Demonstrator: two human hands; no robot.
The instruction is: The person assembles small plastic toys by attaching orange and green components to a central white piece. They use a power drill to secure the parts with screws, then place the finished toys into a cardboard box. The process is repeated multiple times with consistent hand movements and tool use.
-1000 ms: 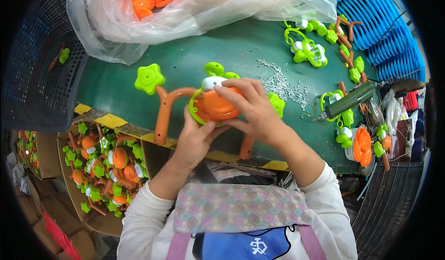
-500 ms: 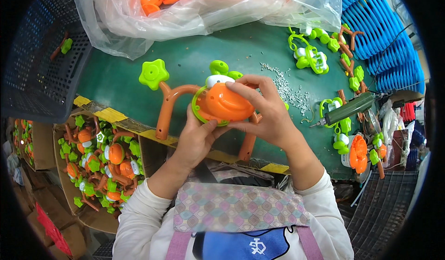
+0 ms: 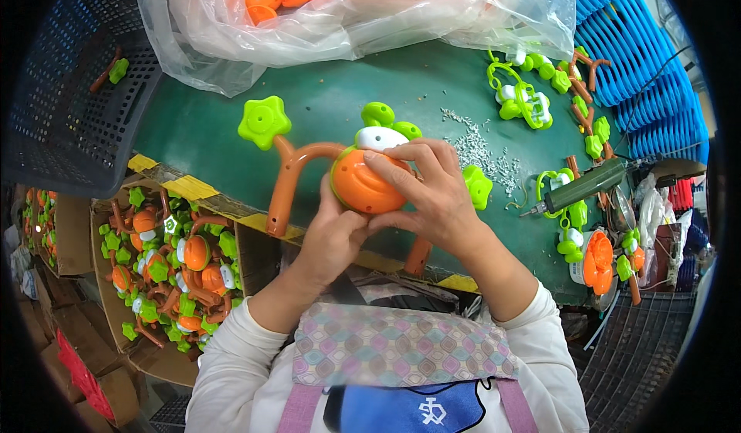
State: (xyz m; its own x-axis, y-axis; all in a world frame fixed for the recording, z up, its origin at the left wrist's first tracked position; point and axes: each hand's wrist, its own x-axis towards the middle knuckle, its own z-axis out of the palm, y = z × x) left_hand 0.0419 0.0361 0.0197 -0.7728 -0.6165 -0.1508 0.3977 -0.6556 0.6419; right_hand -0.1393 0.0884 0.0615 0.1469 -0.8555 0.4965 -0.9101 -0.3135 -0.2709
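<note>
Between my two hands is a toy body with an orange domed shell [image 3: 366, 184], a green rim, a white eye piece [image 3: 380, 137] and green knobs on top. A brown branch-shaped tube [image 3: 284, 186] runs out from its left side and ends in a green star-shaped piece [image 3: 264, 123]. My left hand [image 3: 332, 236] grips the lower edge of the shell. My right hand [image 3: 434, 194] presses its fingers on the shell's upper right, thumb at the bottom. Another green star piece [image 3: 478, 187] shows just past my right hand.
Small metal screws [image 3: 482, 151] lie scattered on the green table [image 3: 324, 93]. A green electric screwdriver [image 3: 583, 188] is at right, near more toy parts. A plastic bag [image 3: 355, 39] of orange shells lies behind. A carton [image 3: 166, 279] of assembled toys and a dark crate [image 3: 73, 140] are at left.
The orange shell now sits flush against the green rim, where it was tilted with the rim showing. My right hand has shifted slightly, and the green star beside it shows more.
</note>
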